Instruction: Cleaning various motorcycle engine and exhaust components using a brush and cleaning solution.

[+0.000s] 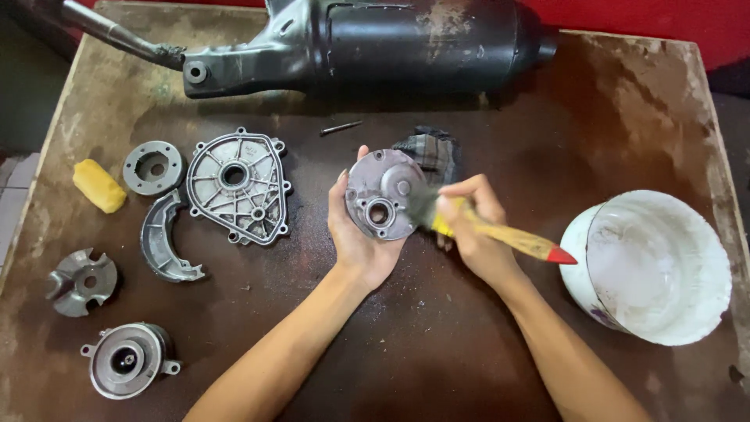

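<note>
Left hand (359, 234) comes in palm up, fingers (340, 195) curled around the edge of a round metal cover (383, 194), held tilted above the worktop (437, 336). Right hand (473, 230) sits just beside the cover, fingers (476, 195) pinching a yellow-handled brush (500, 234), bristles touching the cover's face. A white bucket (652, 266) stands further right of the cover.

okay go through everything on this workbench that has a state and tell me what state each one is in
Round metal cover: held upright in the left hand, face being brushed.
Paintbrush: gripped in the right hand, bristles blurred against the cover.
White bucket: open, tipped toward the camera; contents unclear.
Triangular cover: lying flat, ribbed side up.
Curved shoe: lying loose on the board.
Dark rag: crumpled behind the cover.
Black muffler: lying on its side.
</note>
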